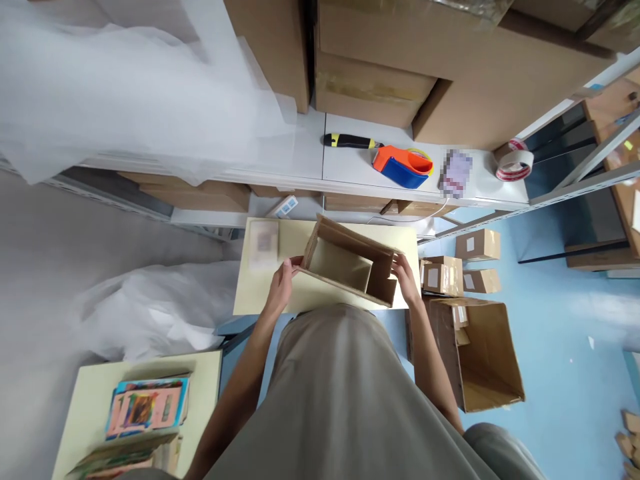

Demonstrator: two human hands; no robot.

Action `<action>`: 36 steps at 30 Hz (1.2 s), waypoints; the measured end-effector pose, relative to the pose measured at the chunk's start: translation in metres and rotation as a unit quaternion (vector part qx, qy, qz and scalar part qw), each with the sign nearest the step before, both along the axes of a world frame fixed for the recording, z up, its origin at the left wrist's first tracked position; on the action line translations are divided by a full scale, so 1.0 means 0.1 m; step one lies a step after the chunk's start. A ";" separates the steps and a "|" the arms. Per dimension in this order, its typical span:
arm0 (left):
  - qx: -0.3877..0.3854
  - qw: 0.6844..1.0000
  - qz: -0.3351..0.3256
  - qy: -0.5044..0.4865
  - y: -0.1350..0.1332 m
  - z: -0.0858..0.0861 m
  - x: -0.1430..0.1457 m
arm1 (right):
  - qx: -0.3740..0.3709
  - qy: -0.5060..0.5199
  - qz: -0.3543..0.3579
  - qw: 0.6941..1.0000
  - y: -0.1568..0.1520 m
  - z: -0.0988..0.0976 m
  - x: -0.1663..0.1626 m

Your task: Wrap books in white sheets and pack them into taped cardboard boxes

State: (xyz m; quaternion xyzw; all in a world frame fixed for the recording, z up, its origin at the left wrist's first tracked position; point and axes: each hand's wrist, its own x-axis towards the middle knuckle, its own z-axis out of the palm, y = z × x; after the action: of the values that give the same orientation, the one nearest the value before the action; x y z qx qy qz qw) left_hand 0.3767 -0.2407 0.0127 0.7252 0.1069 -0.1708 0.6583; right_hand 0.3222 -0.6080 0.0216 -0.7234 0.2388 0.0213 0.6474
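An open brown cardboard box (345, 263) rests on a pale yellow table (260, 300), its flaps standing up and its inside bare. My left hand (281, 283) grips the box's left flap, fingers curled over the edge. My right hand (406, 279) holds the right side of the box, fingers closed on the flap. A blurred white label or slip (263, 243) lies on the table to the left of the box.
On the white shelf behind lie a yellow-handled knife (350, 141), an orange and blue tape dispenser (403, 165) and a tape roll (513, 162). Big cartons stack above. A large open carton (480, 353) and small parcels (477, 245) sit on the blue floor right. Books (147, 407) lie lower left. White foam sheeting (125, 87) drapes left.
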 end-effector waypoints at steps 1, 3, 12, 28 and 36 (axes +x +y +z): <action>0.016 1.000 0.006 0.004 0.00 0.00 0.01 | 0.006 0.004 0.001 1.000 0.00 -0.01 -0.01; 0.032 0.999 0.005 0.005 0.02 0.03 0.07 | 0.021 0.011 0.002 1.000 -0.03 -0.03 -0.08; -0.027 0.999 -0.027 0.032 -0.06 0.17 0.48 | 0.073 0.064 -0.031 0.995 -0.06 -0.18 -0.52; 0.052 0.998 0.006 0.021 -0.33 0.05 0.20 | -0.030 -0.013 -0.044 0.998 0.02 0.03 -0.01; -0.003 0.998 -0.028 -0.051 -0.37 -0.06 0.04 | -0.066 -0.019 0.029 0.997 0.01 -0.09 0.01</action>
State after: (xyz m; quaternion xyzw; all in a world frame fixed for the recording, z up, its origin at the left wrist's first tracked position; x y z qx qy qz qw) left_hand 0.3803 -0.2776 0.0067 0.7336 0.0527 -0.1524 0.6601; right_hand 0.3232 -0.6067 0.0130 -0.7715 0.2068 0.0103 0.6016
